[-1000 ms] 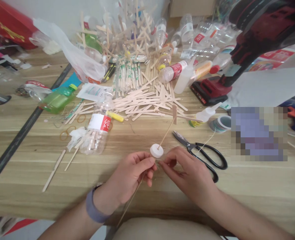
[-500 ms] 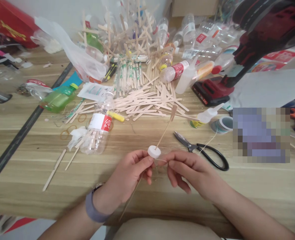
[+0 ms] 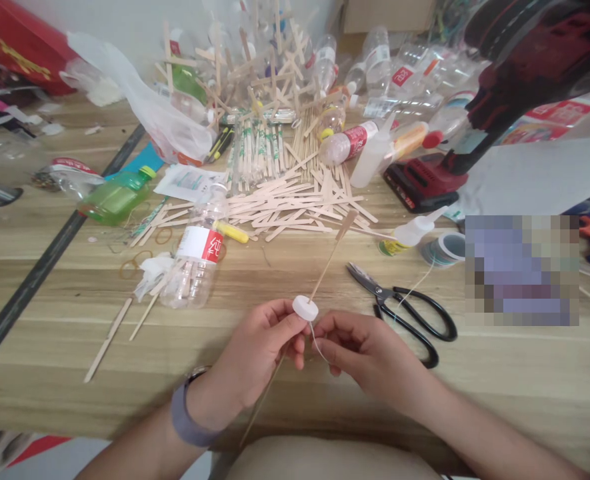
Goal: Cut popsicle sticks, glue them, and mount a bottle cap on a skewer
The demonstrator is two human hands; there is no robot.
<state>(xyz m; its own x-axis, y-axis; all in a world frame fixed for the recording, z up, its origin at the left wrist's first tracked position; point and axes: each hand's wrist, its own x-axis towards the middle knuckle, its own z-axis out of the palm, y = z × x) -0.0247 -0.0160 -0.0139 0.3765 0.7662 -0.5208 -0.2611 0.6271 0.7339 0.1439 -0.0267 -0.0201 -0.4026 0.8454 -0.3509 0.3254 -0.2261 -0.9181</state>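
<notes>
My left hand (image 3: pixel 272 337) pinches a white bottle cap (image 3: pixel 305 308) just above the table. A thin wooden skewer (image 3: pixel 319 279) passes up through the cap, with a flat wooden piece (image 3: pixel 346 227) at its upper tip; its lower length slants down past my left hand. Close beside the cap, my right hand (image 3: pixel 355 343) has its thumb and fingers closed on a pale string (image 3: pixel 319 343), which loops down from under the cap. Where the string's end lies is hidden by my fingers. Black-handled scissors (image 3: pixel 399 300) lie just beyond my right hand.
A spool of string (image 3: pixel 443 250) and a glue bottle (image 3: pixel 415 232) stand at right, near a red power tool (image 3: pixel 429 173). A plastic bottle (image 3: pixel 195 260) lies left of centre. Craft sticks (image 3: pixel 285 203) are heaped behind, with more bottles (image 3: pixel 399 73) at the back.
My right hand has drawn in closer and lower, its fingers curled more, and the string now hangs in a downward loop. The cap has shifted slightly left and down. More of the scissors shows.
</notes>
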